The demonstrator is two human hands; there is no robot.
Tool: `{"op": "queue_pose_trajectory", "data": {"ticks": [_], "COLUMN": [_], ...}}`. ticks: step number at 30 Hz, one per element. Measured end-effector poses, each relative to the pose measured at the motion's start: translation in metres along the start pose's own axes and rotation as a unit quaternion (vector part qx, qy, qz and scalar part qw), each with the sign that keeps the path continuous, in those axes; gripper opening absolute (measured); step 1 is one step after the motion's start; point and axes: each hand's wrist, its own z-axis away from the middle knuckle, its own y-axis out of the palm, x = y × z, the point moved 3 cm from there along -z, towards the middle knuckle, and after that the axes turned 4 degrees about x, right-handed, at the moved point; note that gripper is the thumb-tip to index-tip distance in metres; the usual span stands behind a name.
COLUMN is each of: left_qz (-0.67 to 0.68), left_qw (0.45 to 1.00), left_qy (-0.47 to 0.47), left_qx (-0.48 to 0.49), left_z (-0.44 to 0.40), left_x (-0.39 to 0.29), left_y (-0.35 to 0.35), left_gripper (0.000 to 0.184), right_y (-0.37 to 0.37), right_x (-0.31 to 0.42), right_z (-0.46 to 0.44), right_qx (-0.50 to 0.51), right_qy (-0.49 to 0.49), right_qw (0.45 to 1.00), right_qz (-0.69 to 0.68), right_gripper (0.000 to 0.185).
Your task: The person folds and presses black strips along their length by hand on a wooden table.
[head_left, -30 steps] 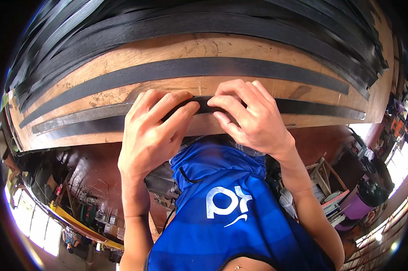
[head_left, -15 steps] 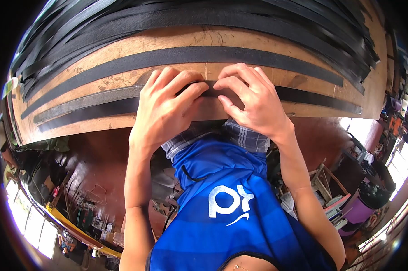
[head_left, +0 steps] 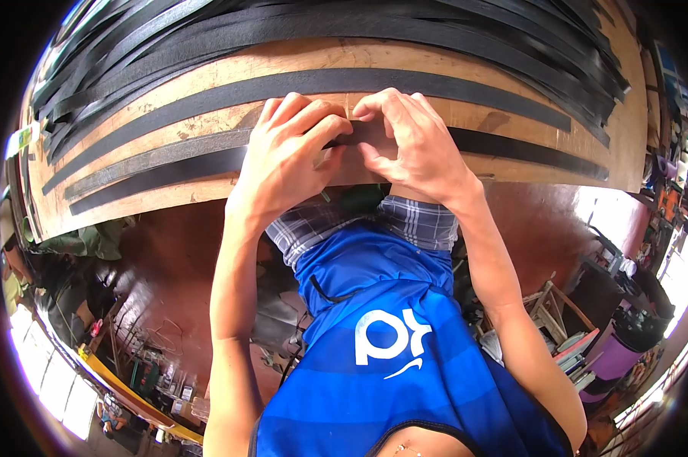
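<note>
Two narrow black strips, one a worn greyish strip [head_left: 157, 155] and one a darker strip [head_left: 161, 175], lie side by side on the wooden tabletop and run under my hands. My left hand [head_left: 287, 156] curls over them, its fingertips on the far side and its thumb on the near side. Just to the right, my right hand [head_left: 420, 148] arches over the black strip [head_left: 519, 151], index finger and thumb bent apart around its edges. The fingers partly hide the strip between the hands. Beyond them lies another long black strip [head_left: 298, 82], which neither hand touches.
A thick heap of black strips [head_left: 321, 27] covers the far part of the wooden table [head_left: 283, 59]. The table's near edge runs just in front of my body. To the lower right are a wooden frame [head_left: 545, 312] and a purple bin [head_left: 614, 354].
The view has shifted slightly, with the table now higher. My right index finger and thumb have spread wider apart. Both hands stay close together over the strips.
</note>
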Motion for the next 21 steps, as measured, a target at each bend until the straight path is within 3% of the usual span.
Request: {"op": "queue_pose_trajectory", "data": {"ticks": [6,8,12,17,21], "left_qz": [-0.024,-0.027,-0.045,-0.094,-0.117], "left_qw": [1.0,0.999,0.998,0.995,0.992], "left_qy": [0.017,0.023,0.024,0.025,0.041], "left_qx": [0.007,0.014,0.024,0.021,0.013], "left_z": [0.0,0.0,-0.004,-0.004,0.007], "left_x": [-0.001,-0.003,-0.012,-0.015,-0.008], "left_y": [0.001,0.0,-0.003,0.001,0.003], "left_gripper": [0.031,0.031,0.028,0.029,0.035], "right_y": [0.006,0.009,0.011,0.023,0.045], "right_x": [0.001,0.002,0.003,0.017,0.036], "right_z": [0.008,0.011,0.014,0.025,0.044], "right_qx": [-0.025,-0.074,-0.08,-0.122,-0.074], "right_qy": [-0.01,-0.046,-0.02,0.01,0.074], "right_qw": [0.999,0.995,0.996,0.984,0.988], "right_qz": [0.032,0.057,0.046,0.126,0.115], "right_gripper": [0.039,0.037,0.037,0.049,0.075]}}
